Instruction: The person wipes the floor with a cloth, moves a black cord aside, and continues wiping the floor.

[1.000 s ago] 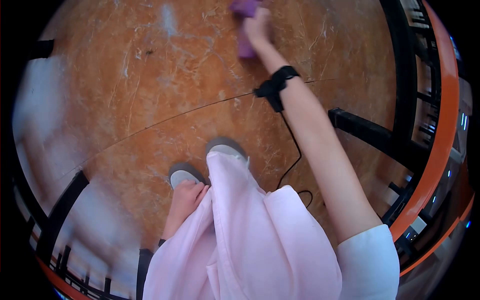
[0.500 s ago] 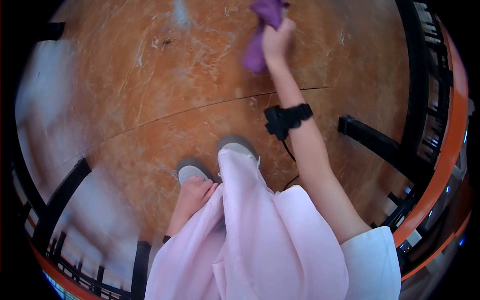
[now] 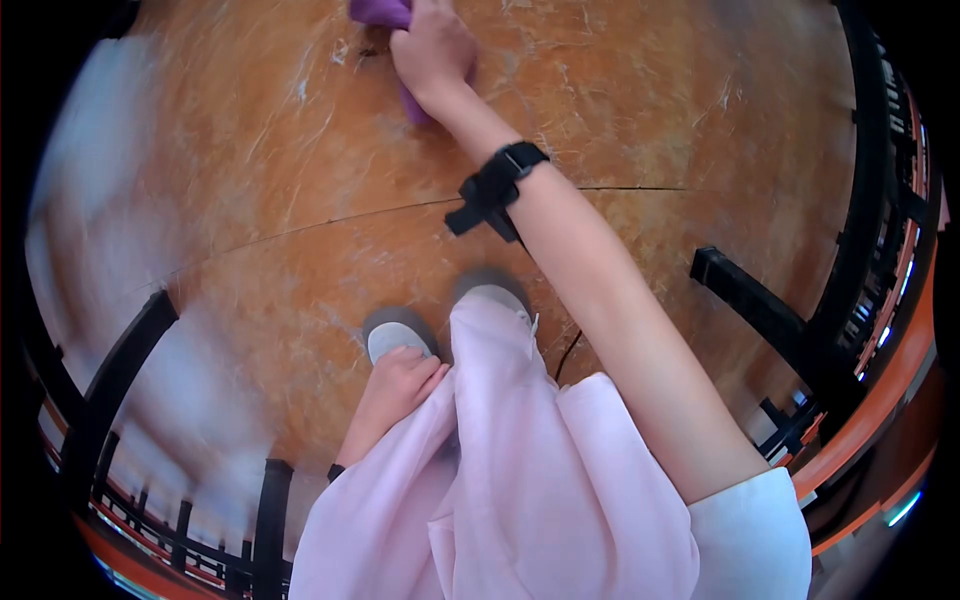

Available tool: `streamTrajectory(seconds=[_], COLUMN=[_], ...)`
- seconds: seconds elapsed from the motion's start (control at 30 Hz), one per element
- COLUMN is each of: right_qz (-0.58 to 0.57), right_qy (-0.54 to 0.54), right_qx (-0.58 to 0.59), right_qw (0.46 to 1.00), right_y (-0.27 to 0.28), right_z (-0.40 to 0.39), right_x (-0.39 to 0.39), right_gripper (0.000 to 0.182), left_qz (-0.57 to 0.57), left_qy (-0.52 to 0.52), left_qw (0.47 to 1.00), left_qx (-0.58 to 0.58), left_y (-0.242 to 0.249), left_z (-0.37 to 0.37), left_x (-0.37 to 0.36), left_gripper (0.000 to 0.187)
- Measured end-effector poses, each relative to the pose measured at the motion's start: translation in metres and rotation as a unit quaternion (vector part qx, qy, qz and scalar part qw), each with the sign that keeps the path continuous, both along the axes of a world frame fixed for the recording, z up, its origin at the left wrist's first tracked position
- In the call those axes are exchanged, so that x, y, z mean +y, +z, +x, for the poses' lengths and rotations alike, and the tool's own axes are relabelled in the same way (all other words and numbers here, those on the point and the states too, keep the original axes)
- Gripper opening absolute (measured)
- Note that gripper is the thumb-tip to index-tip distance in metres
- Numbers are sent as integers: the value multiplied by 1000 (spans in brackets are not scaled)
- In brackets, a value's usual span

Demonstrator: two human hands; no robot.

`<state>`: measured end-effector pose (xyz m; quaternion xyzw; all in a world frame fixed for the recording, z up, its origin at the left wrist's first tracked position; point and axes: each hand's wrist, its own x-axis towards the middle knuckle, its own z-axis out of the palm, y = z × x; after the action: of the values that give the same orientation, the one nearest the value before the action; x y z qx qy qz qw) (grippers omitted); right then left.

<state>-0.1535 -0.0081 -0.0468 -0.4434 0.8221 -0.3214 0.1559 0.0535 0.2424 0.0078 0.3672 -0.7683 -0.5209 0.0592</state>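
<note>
A purple cloth (image 3: pixel 381 12) is bunched in my right hand (image 3: pixel 436 52), low over the brown, marbled floor (image 3: pixel 330 150) at the top of the view. Part of the cloth hangs out below the palm, and its upper end leaves the picture. A black strap with a small device (image 3: pixel 497 185) circles my right forearm, a thin cable running down from it. At my knee, my left hand (image 3: pixel 400 380) is closed, fingers curled against the pink trouser leg (image 3: pixel 500 390). Just beyond those fingers are my grey-white shoes (image 3: pixel 398 340).
Black metal legs (image 3: pixel 130 345) of a rack stand on the left, and another black foot bar (image 3: pixel 750 290) juts in from the right. Orange rails (image 3: pixel 870 430) curve along the right edge. A thin seam (image 3: pixel 400 208) crosses the floor.
My right hand has swept left across the floor with the purple cloth, the forearm swinging with it. My left hand stays at the knee.
</note>
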Motion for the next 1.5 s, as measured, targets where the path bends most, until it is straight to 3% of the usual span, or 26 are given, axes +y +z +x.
streamTrajectory(seconds=[0.13, 0.2, 0.23, 0.3, 0.37, 0.43, 0.5, 0.57, 0.63, 0.7, 0.73, 0.77, 0.83, 0.9, 0.97, 1.03, 1.17, 1.23, 1.37, 1.43, 1.5], right_qz=[-93, -119, -121, -91, -140, -9, -74, 48, 49, 60, 17, 17, -39, -30, 28, -7, -24, -52, -20, -82, -67], right_qy=[121, 277, 277, 502, 529, 650, 668, 715, 740, 726, 678, 679, 502, 470, 359, 335, 366, 300, 320, 260, 235], right_qx=[29, 16, 17, 56, 65, 75, 23, 36, 8, -3, -52, -50, -113, -110, -68, -104, -40, -55, -59, -112, -88], right_qw=[988, 953, 953, 858, 834, 756, 740, 696, 671, 685, 733, 732, 856, 875, 931, 937, 930, 951, 945, 956, 966], right_y=[-14, -6, -7, -18, -21, -6, -6, 0, 10, 10, 7, 14, 29, 23, 13, -1, 12, -3, 24, 47, 10], right_z=[22, 21, 18, 7, 7, 9, 8, 6, -1, -5, -12, -18, -27, -36, -41, -39, -30, -30, -33, -33, -39], right_x=[-31, -43, -49, -67, -65, -50, -22, 2, 28, 40, 47, 52, 61, 58, 63, 65, 78, 89, 87, 92, 95], right_gripper=[36, 34, 34, 28, 26, 30, 31, 44, 46, 45, 40, 40, 41, 36, 32, 28, 30, 34, 37, 38, 40], left_qz=[-6, -18, -20, -18, -22, -28, -38, -42, -46, -42, -41, -41, -43, -39, -38, -39, -42, -48, -52, -51, -50], left_qy=[11, 15, 16, 17, 16, 11, 11, 8, 8, 15, 15, 15, 15, 12, 8, 5, 5, 3, 24, 32, 14], left_qw=[1000, 1000, 1000, 1000, 1000, 999, 999, 999, 999, 999, 999, 999, 999, 999, 999, 999, 999, 999, 998, 998, 999], left_qx=[-7, 2, 2, -12, -10, -14, 0, -9, -14, -21, -19, -17, -19, -17, -21, -29, -18, -17, -13, -10, -11], left_y=[3, 1, 2, 2, 1, 0, 0, 3, 4, 3, 2, 2, 3, 4, 4, 3, 4, 4, 4, 6, 3], left_z=[-1, 1, 1, 0, -2, -1, 0, 0, -3, -2, -2, -2, -1, -1, -2, -2, 0, 0, -2, -2, -1], left_x=[0, 2, 3, 3, 3, 3, 4, 3, 3, 5, 6, 6, 6, 5, 5, 5, 5, 5, 7, 8, 6], left_gripper=[17, 17, 17, 18, 18, 19, 18, 18, 18, 19, 19, 19, 20, 20, 19, 19, 19, 19, 18, 18, 18])
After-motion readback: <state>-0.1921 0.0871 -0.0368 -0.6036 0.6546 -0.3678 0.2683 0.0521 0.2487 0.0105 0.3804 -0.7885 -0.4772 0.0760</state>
